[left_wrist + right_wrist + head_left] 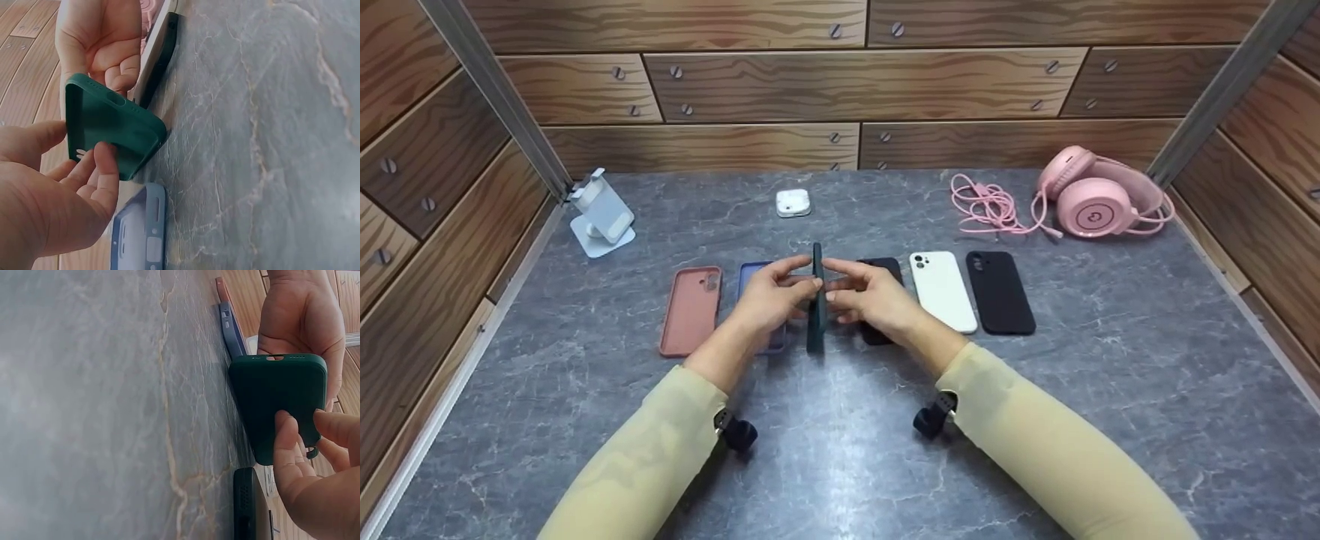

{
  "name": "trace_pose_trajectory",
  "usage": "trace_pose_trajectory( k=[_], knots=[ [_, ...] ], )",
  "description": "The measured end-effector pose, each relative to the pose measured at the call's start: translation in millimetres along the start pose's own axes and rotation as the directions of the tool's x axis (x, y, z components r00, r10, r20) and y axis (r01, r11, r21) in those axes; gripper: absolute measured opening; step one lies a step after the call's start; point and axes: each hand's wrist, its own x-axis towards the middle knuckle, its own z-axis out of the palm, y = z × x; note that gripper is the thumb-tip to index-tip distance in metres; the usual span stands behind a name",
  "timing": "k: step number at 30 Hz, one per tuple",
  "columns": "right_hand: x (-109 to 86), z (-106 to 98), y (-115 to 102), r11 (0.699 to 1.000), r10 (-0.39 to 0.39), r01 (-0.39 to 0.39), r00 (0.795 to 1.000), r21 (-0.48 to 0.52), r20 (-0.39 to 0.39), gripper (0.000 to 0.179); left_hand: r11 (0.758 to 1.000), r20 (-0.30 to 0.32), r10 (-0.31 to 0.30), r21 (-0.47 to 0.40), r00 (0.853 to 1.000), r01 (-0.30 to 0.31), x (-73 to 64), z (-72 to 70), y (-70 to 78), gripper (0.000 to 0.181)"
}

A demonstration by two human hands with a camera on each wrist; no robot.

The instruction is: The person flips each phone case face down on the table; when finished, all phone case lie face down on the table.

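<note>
A dark green phone case (pixel 816 330) stands on its long edge between my two hands, its hollow side facing left. My left hand (pixel 767 301) holds it: the thumb lies at its upper edge, and fingers (pixel 106 160) reach against the inside. With fingertips on its back, my right hand (pixel 883 301) touches the case from the other side; the thumb (pixel 332 424) is by the upper edge. Partly hidden behind the left hand lies a blue phone case (pixel 753 271). Under the right hand is a black phone or case (pixel 885 330), mostly covered.
Left of the blue case lies a pink phone case (pixel 690 311). A white phone (pixel 943 292) and another black phone or case (pixel 1003 292) lie at right. Toward the back are a white stand (pixel 606 214), a small white earbud case (pixel 793 202) and pink headphones (pixel 1099 206) with a coiled cable (pixel 990 206).
</note>
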Motion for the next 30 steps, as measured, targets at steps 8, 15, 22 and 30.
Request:
trace_pose_trajectory(
  k=[8,15,22,30],
  knots=[
    [2.1,-1.1,3.1,0.999,-0.008,0.008,1.0,-0.033,-0.004,0.06,1.0,-0.003,0.002,-0.012,1.0,-0.002,1.8,0.6,1.1,0.052],
    [1.5,0.0,2.6,0.997,-0.009,0.01,1.0,-0.078,0.008,0.061,0.997,0.005,0.002,-0.078,1.0,-0.001,1.9,0.9,2.2,0.052],
    [2.3,2.3,3.5,0.994,-0.021,0.022,1.0,-0.108,0.004,0.059,0.996,-0.001,-0.001,-0.093,1.0,0.001,0.2,0.2,3.2,0.052],
    [2.2,5.3,4.0,0.986,-0.027,0.024,1.0,-0.164,-0.015,0.059,0.995,0.0,-0.002,-0.097,1.0,0.002,-1.7,-1.0,2.3,0.053]
  ],
)
